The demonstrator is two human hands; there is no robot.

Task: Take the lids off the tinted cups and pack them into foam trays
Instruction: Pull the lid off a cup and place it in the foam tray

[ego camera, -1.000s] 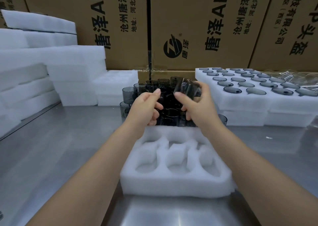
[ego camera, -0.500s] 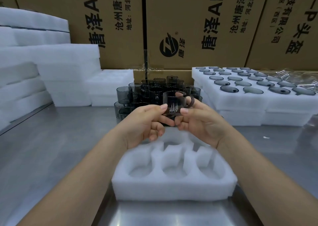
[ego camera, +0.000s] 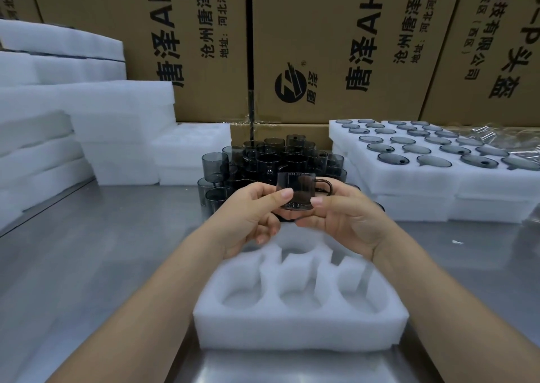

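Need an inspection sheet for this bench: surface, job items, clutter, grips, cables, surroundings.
Surface: steel table, bare metal, with a small white speck at right.
Job's things: tinted cup upright with its handle to the right, held by the far end of the empty foam tray; cup pile behind it; filled foam trays at right hold tinted round pieces.
Clutter: clear plastic wrap at far right.
Grips: left hand and right hand both pinch the tinted cup.
Cables: nothing seen.
Surroundings: cardboard boxes behind; foam stacks at left.
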